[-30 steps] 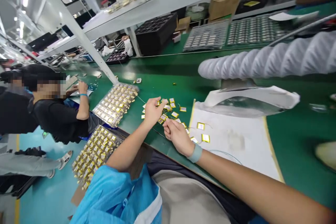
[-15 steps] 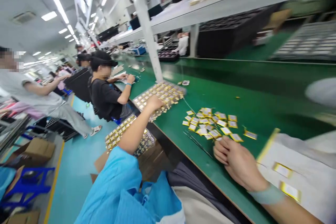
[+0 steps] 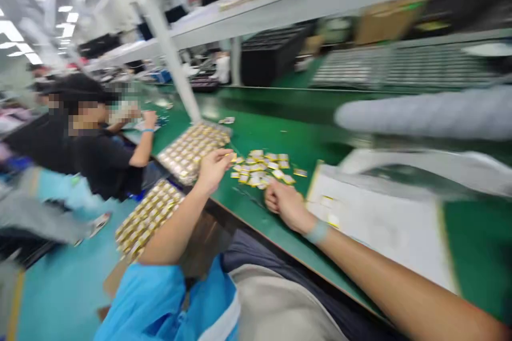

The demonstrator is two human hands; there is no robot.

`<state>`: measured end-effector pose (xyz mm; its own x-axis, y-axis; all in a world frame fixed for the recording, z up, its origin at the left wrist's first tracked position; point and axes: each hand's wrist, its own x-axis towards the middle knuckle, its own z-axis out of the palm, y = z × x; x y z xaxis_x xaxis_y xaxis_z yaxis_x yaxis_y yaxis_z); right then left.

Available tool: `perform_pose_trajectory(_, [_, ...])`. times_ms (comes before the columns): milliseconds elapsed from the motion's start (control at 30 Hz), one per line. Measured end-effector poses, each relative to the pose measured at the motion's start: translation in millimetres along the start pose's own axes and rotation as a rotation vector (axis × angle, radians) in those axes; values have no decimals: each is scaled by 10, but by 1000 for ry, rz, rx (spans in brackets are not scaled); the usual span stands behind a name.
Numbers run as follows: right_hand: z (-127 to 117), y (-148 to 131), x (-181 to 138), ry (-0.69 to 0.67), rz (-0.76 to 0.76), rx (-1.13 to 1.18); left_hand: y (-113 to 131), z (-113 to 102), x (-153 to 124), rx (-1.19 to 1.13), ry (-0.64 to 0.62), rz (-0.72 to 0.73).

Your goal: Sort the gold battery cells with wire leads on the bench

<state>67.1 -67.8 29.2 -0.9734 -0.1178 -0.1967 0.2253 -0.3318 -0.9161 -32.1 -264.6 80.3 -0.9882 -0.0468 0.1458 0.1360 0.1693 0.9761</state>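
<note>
The picture is smeared by head motion. My left hand (image 3: 213,168) hovers between a clear tray of gold-wrapped cells (image 3: 192,149) and a loose heap of small gold cells (image 3: 262,168) on the green bench. Its fingers pinch one gold cell. My right hand (image 3: 286,203), with a pale wristband, rests curled at the bench's near edge just below the heap. What its fingers hold is not visible. A white sheet (image 3: 380,218) with two cells on it lies to the right of that hand.
A second tray of gold cells (image 3: 146,218) sits lower, off the bench's edge, on a box. A seated person in black (image 3: 100,160) works further along on the left. A white ribbed hose (image 3: 424,114) crosses on the right. Shelf post (image 3: 172,58) stands behind the tray.
The view has swung back to the right. My left hand came off the tray toward the heap with a cell pinched. My right hand stays curled by the heap.
</note>
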Motion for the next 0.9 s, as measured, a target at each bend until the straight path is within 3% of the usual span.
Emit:
perform_pose_trajectory(133, [-40, -41, 139, 12, -18, 20, -101, 319, -202, -204, -121, -51])
perform_pose_trajectory(267, [-54, -33, 152, -1, -23, 56, -199, 605, -257, -263, -173, -125])
perform_pose_trajectory(433, [18, 108, 76, 79, -19, 137, -271, 862, -9, -232, -110, -113])
perform_pose_trajectory(533, [63, 187, 9, 79, 8, 163, -288, 894, 125, -97, -82, -43])
perform_pose_trajectory(633, [45, 189, -12, 64, 20, 185, -288, 641, 216, 106, -46, 41])
perform_pose_trajectory(733, [-3, 150, 40, 63, 19, 214, -227, 45, 367, 326, 53, 44])
perform_pose_trajectory(833, [-9, 133, 86, 62, 23, 232, -121, -624, 578, 520, 104, -61])
perform_pose_trajectory(900, [8, 141, 90, 57, 31, 233, -79, -927, 710, 606, 83, -155])
